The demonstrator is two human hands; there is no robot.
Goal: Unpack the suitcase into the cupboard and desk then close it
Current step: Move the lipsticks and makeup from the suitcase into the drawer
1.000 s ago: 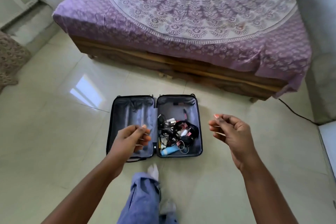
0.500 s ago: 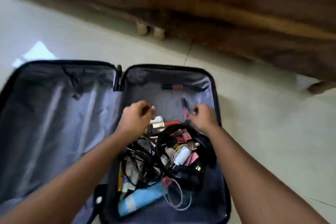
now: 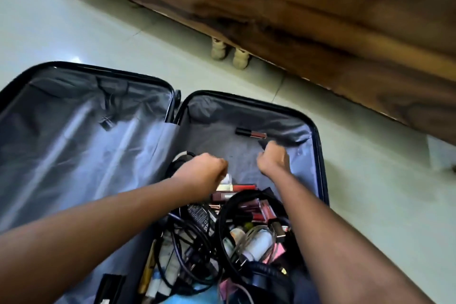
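The black suitcase [image 3: 246, 97] lies open on the floor, and its left half [image 3: 74, 131] shows only grey lining. The right half holds tangled black cables [image 3: 192, 249], black headphones [image 3: 266, 276], a white bottle [image 3: 259, 242] and several red and pink cosmetic tubes [image 3: 246, 187]. One lip gloss tube [image 3: 250, 133] lies alone by the far wall. My left hand [image 3: 204, 170] is curled over the pile's far edge, its fingertips hidden. My right hand [image 3: 274, 158] is closed, with a dark tip sticking out of its fingers.
A wooden bed frame [image 3: 320, 20] runs across the top, close behind the suitcase, on pale round feet [image 3: 229, 53]. Pale floor tiles [image 3: 370, 192] surround the suitcase. A white object [image 3: 441, 155] sits at the right edge.
I went from standing over the suitcase to leaning close. Both hands reached into the right half. The pink tube that lay beside my right hand is no longer on the lining.
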